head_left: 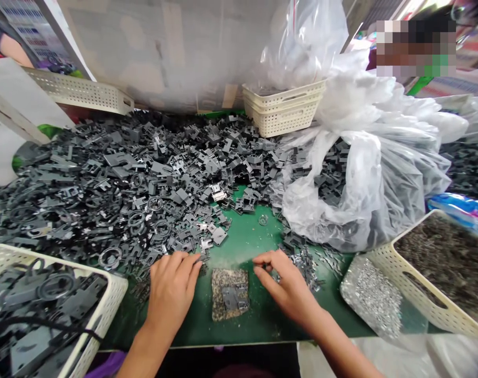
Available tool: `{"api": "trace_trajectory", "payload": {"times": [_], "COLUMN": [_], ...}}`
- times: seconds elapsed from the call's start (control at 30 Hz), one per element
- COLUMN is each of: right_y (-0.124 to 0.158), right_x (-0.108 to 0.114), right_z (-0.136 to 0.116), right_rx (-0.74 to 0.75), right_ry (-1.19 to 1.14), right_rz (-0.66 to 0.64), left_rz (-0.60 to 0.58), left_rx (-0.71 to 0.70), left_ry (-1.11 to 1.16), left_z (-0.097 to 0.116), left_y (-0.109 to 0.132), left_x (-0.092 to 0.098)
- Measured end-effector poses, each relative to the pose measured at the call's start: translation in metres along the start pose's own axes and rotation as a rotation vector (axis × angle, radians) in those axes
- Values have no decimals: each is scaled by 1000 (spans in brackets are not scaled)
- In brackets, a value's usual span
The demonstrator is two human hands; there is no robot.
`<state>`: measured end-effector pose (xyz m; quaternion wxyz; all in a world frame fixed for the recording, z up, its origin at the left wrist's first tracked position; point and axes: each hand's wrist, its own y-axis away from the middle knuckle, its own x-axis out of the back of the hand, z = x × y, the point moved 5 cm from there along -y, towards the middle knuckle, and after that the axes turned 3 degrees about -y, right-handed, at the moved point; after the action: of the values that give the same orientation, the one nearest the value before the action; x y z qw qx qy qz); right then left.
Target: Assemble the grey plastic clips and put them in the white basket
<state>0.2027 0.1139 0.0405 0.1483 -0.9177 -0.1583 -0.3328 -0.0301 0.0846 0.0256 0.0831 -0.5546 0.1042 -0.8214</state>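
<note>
Here's the green tabletop (pixel 248 247), and it's buried! A huge heap of dark gray plastic parts (pixel 136 173) spreads across the back and left, right up to the hands. To the right, a big clear plastic bag (pixel 364 197) slumps open, packed with more of the same. Front left, a white basket (pixel 108 299) is loaded with dark parts and black rings. Front right, another white basket (pixel 423 268) is filled with tiny dark pieces, and just beside it sits a tray (pixel 370 299) of silver bits. At the back, a stack of white baskets (pixel 284 110) stands against the wall!

Now the 2 hands! The left hand (pixel 171 291) is curled, fingertips at the heap's front edge, and the right hand (pixel 286 281) pinches thumb and fingers together over the green. Do they hold anything? Can't tell from here! Between them lies a speckled square pad (pixel 223 310), with 1 dark gray part (pixel 234 298) sitting on it. Just off the right fingers, a loose cluster of silver bits (pixel 305 268) lies on the tabletop.
</note>
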Motion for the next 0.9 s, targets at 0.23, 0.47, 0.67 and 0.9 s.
{"api": "trace_trajectory", "payload": {"times": [0.23,0.47,0.67,0.9], "right_y": [-1,-2,-2,1], "right_x": [-41,-54,-45,-46], "right_z": [-39,-38,-35,-33], "right_rx": [-98,-182,-236,-227], "right_ry": [-434,-387,-470,-511], "right_rz": [-16,-14,-84,-110], "left_rz": [-157,-245,-262,-257], "left_rx": [593,646,576,564], "left_ry": [1011,1157,1011,979], "left_z": [9,24,22,30], "left_y": [16,29,31,30], "left_x": [-9,-13,-10,-5]}}
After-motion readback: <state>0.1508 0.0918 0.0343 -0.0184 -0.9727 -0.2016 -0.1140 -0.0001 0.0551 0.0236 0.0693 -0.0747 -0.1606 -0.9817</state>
